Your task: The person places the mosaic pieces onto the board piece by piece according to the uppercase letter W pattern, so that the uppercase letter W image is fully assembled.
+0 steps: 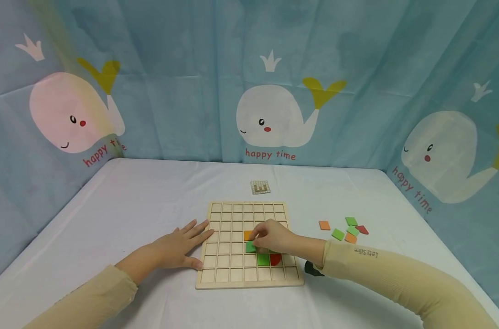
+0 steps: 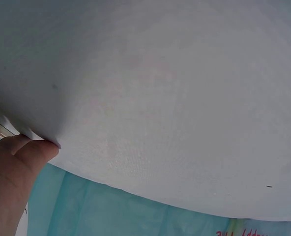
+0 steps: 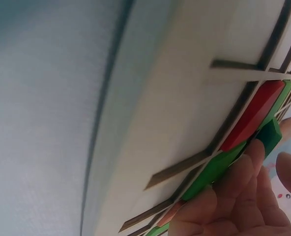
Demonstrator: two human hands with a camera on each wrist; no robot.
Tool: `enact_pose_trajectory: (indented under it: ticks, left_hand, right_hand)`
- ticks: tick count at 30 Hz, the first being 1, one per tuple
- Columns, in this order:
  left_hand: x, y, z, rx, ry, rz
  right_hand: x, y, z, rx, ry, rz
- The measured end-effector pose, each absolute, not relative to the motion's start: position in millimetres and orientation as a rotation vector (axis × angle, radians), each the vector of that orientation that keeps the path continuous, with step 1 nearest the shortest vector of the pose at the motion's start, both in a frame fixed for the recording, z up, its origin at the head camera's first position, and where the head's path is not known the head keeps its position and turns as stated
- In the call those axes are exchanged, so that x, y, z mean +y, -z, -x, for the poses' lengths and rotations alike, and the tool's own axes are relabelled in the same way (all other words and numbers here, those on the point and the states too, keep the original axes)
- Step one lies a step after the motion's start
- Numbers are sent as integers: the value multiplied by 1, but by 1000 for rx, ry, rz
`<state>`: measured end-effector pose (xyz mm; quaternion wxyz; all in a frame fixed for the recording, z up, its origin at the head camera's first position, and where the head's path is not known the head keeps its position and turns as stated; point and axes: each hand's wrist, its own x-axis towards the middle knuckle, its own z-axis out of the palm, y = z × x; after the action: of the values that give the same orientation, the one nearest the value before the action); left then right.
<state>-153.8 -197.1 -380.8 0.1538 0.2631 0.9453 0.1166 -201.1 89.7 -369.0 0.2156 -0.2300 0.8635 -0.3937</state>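
A wooden grid board (image 1: 223,275) lies on the white table. My right hand (image 1: 274,236) is over its middle, pinching a green square tile (image 1: 250,247) between thumb and fingers; in the right wrist view this green tile (image 3: 270,135) stands tilted above the others. Beside it on the board are an orange tile (image 1: 247,235), another green tile (image 1: 263,260) and a red piece (image 1: 276,259); more tiles are partly hidden under the hand. My left hand (image 1: 176,247) lies with spread fingers at the board's left edge, its fingertips touching the rim.
Right of the board lie several loose tiles, among them an orange square (image 1: 324,225), a green square (image 1: 351,221) and a red piece (image 1: 362,230). A small gridded pattern card (image 1: 260,187) lies behind the board. A dark object (image 1: 312,268) shows under the right forearm.
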Motion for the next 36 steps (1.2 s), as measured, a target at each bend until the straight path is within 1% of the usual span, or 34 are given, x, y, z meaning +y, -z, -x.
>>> enact_pose_trajectory:
  ticks: [9, 14, 26, 36]
  left_hand:
    - [-199, 382, 156, 2711, -333, -749]
    - [-199, 383, 156, 2717, -332, -751]
    - [-199, 383, 157, 2704, -345, -770]
    - [-196, 381, 155, 2709, -318, -740]
  right_hand:
    - [86, 368, 202, 2453, 962, 757]
    - [87, 368, 202, 2450, 953, 771]
    - [119, 362, 212, 2324, 1214, 652]
    - [159, 331, 221, 2356, 1261, 534]
